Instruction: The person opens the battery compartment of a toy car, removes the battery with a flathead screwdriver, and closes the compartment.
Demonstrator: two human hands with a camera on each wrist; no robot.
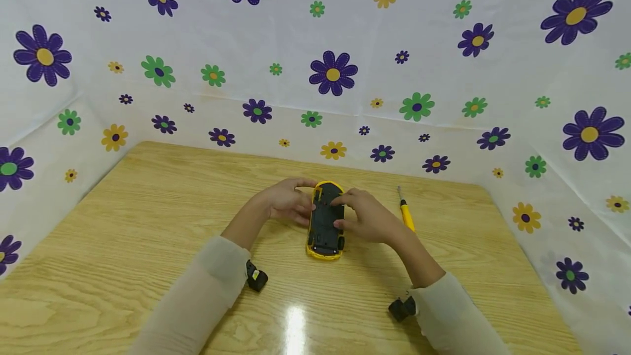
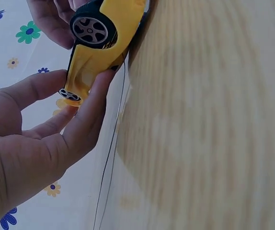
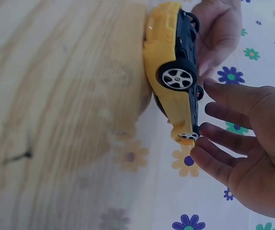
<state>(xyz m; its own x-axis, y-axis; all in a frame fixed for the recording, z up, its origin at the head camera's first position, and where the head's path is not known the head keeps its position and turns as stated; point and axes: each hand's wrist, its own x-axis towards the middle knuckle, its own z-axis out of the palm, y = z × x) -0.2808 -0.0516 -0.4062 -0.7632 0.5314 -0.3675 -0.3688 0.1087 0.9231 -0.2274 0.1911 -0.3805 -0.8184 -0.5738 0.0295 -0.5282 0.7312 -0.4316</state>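
A yellow toy car (image 1: 326, 226) lies upside down on the wooden table, its black underside facing up. My left hand (image 1: 288, 201) holds it along the left side; in the left wrist view the thumb meets the underside edge and the fingers support the yellow body (image 2: 89, 60). From the right, my right hand (image 1: 367, 217) reaches over the underside with fingers spread and slightly bent. In the right wrist view those fingertips (image 3: 202, 127) are at the underside near a small front wheel; whether they press on it I cannot tell. Silver-spoked wheels (image 3: 177, 78) show on the car's sides.
A screwdriver (image 1: 406, 217) with a yellow handle lies on the table (image 1: 197, 190) just beyond the right hand, its metal shaft pointing away. White flowered cloth (image 1: 276, 26) hangs behind the table and along both sides. A small black camera sits at each wrist.
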